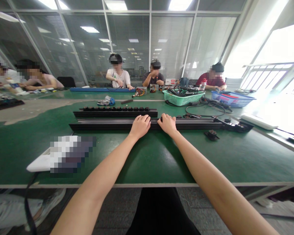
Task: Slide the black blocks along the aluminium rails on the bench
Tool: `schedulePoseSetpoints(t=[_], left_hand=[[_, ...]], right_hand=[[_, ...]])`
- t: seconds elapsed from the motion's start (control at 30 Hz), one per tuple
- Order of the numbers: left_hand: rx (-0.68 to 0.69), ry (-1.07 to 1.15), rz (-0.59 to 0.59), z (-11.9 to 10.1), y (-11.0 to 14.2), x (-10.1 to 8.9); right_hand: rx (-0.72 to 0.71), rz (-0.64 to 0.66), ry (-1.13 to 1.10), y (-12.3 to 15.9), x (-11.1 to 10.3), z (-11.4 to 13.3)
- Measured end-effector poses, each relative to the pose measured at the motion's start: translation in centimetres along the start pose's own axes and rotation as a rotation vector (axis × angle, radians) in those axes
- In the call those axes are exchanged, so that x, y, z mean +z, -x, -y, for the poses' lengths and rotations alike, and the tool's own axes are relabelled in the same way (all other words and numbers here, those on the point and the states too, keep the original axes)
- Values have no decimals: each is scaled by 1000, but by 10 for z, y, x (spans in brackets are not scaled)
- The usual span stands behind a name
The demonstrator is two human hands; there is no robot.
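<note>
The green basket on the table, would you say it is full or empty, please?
The green basket is full: dark cables and parts heap above its rim.

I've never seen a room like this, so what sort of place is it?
Probably a workshop. People sit at a big green table, a green basket is heaped with dark parts and cables, and two hands rest on a long black bar.

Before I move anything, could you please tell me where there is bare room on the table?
Bare green lies between the forearms, from the near black rail to the table's front edge, and right of the right forearm, nearer than the loose black part. It is crowded around the green basket and blue basket.
</note>
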State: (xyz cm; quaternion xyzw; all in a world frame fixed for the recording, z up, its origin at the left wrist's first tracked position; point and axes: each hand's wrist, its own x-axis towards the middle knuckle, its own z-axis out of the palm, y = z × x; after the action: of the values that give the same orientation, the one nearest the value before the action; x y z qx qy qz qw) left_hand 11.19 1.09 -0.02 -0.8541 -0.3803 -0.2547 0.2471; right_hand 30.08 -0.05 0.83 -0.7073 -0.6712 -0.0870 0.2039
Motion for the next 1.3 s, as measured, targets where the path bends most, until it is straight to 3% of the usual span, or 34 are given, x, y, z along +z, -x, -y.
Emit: schedulePoseSetpoints(t=[1.3], left_hand=[[-6,11,17,-3,-1,-4]], right_hand=[[63,-23,-84,-4,2,-11]])
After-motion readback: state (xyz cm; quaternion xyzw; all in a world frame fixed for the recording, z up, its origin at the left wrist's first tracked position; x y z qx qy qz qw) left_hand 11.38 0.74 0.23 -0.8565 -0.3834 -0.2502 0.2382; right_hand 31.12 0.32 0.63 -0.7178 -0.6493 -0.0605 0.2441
